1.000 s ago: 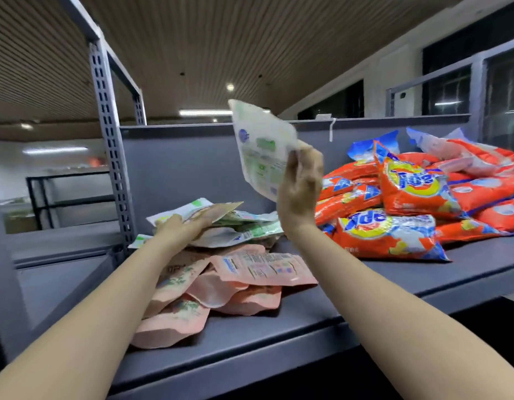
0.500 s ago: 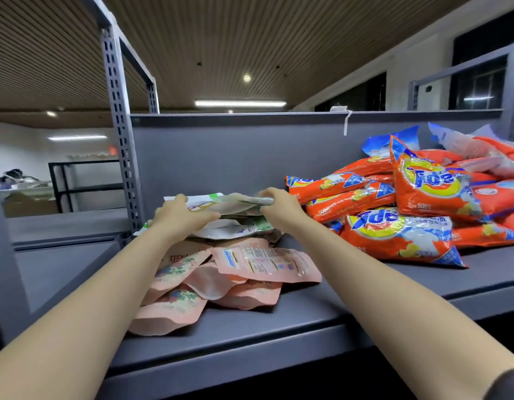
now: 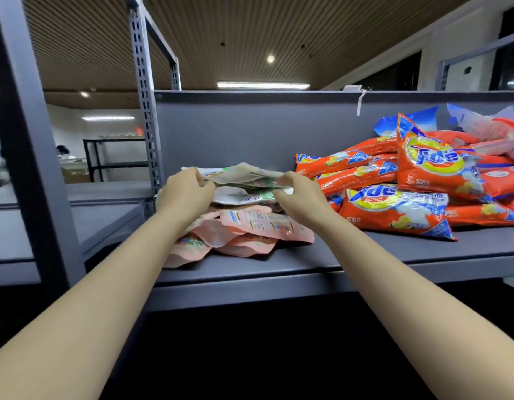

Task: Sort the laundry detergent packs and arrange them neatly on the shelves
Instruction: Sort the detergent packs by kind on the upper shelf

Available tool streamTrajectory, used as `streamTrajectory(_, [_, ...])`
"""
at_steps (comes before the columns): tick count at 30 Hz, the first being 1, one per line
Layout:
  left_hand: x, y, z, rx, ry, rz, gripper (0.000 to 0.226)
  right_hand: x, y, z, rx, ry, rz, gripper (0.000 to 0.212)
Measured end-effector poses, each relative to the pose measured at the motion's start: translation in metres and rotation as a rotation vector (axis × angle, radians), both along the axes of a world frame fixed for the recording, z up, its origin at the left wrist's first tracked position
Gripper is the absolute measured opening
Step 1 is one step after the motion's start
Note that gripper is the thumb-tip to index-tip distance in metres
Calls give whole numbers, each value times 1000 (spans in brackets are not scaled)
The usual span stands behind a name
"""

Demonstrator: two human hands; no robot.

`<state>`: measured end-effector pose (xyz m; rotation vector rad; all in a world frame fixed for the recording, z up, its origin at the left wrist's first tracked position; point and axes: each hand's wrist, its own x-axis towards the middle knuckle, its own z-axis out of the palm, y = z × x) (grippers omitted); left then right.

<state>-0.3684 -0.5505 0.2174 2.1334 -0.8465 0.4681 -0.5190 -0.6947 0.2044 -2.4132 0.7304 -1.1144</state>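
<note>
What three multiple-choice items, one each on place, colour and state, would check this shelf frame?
1. Where do the orange bags lie relative to the green-and-white pouches?
A. to their right
B. to their left
C. underneath them

2. What colour are the pouches at the bottom of the left pile?
A. blue
B. pink
C. black

3. What are the two hands doing?
A. hanging idle
B. lifting an orange bag
C. gripping the green-and-white pouches at both ends

Key: 1 A, the orange bags fill the right part of the shelf. 2 B, pink pouches lie under the green-and-white ones. 3 C, the left hand and right hand curl their fingers on opposite ends of the stack.
</note>
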Motion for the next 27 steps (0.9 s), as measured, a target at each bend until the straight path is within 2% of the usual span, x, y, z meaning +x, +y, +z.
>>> streamTrajectory(4, [-29, 26, -15, -74, -46, 16, 21, -21, 17, -15, -94, -14, 24, 36])
streamTrajectory(7, [-47, 45, -29, -58, -80, 45, 22, -32, 30, -24, -150, 1, 63, 33])
streamTrajectory(12, [-67, 86, -44, -58, -87, 56, 21, -41, 61, -36, -152, 30, 118, 34])
streamTrajectory(16, [-80, 124, -60, -90, -125, 42, 15, -47, 96, -46, -138, -26, 181, 33])
streamTrajectory(22, [-78, 197, -89, -94, -163, 40, 15, -44, 167, -66, -139, 15, 296, 27])
streamTrajectory(27, [-56, 277, -120, 13, -116, 36, 16, -28, 236, -98, -117, 28, 313, 26])
